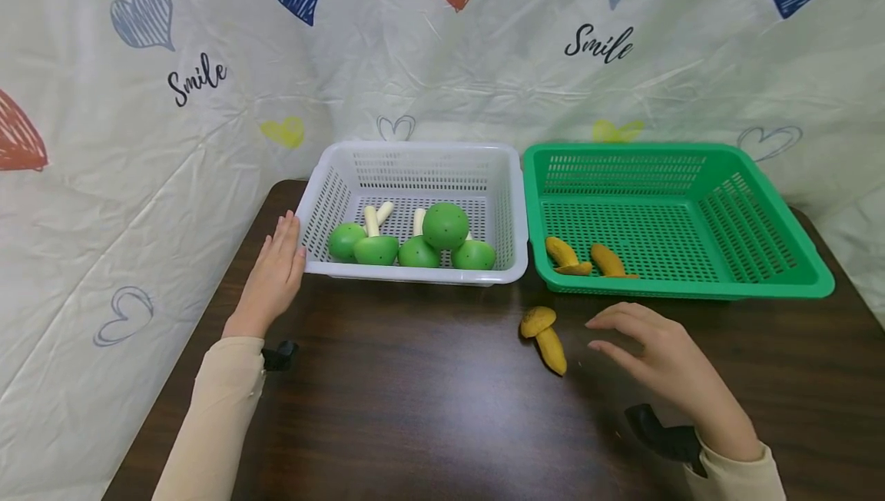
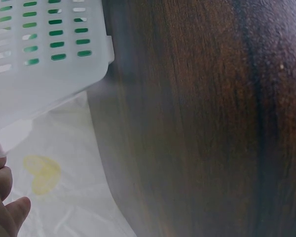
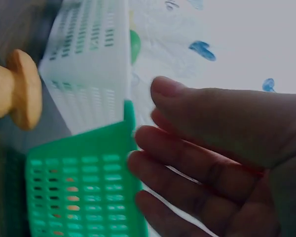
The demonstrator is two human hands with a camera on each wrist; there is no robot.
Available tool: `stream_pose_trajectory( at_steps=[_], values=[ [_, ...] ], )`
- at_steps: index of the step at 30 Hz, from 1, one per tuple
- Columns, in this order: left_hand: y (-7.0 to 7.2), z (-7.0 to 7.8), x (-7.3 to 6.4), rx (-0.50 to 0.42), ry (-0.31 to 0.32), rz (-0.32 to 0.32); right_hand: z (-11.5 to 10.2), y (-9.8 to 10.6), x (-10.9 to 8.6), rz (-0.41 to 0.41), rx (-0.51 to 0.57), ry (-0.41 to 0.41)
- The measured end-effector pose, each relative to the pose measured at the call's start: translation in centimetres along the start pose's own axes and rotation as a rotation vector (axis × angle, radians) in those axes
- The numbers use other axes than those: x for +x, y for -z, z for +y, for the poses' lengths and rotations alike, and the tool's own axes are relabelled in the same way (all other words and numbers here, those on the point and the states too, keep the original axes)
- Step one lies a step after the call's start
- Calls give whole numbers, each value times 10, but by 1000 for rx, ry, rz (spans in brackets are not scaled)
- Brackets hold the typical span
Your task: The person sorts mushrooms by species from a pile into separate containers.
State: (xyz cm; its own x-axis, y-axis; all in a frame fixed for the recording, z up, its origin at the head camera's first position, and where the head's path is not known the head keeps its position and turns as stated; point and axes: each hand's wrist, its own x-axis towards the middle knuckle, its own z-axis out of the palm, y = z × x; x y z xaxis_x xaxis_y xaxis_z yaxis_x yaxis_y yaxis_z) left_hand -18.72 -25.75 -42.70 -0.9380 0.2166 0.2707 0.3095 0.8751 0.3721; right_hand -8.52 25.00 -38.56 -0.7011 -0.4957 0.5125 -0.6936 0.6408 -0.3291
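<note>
My left hand (image 1: 273, 277) rests with straight fingers along the left side of the white basket (image 1: 415, 273). In that basket lie several green-capped toy mushrooms (image 1: 445, 226) with pale stems. My right hand (image 1: 650, 347) hovers over the table, fingers apart from the thumb and nothing between them. Left of its fingertips, a yellow-brown toy mushroom (image 1: 551, 349) lies on the table, cap toward the baskets; the right wrist view shows its cap (image 3: 25, 90) large at the left. Two more yellow-brown mushrooms (image 1: 608, 260) sit in the green basket (image 1: 691, 287), near its front left.
Both baskets stand side by side at the back of the dark wooden table (image 1: 415, 393). A white cloth (image 1: 429, 78) printed with hearts and the word Smile hangs behind and down the left side. Dark wrist straps (image 1: 664, 433) sit on both arms.
</note>
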Motion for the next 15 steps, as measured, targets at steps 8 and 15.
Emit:
stream_pose_trajectory(
  at_steps=[8,15],
  values=[
    [0,1,0,-1,-3,-1,1,-29,-1,-226,50,-261],
    [0,1,0,-6,-2,0,4,-49,2,-319,80,-455]
  ],
)
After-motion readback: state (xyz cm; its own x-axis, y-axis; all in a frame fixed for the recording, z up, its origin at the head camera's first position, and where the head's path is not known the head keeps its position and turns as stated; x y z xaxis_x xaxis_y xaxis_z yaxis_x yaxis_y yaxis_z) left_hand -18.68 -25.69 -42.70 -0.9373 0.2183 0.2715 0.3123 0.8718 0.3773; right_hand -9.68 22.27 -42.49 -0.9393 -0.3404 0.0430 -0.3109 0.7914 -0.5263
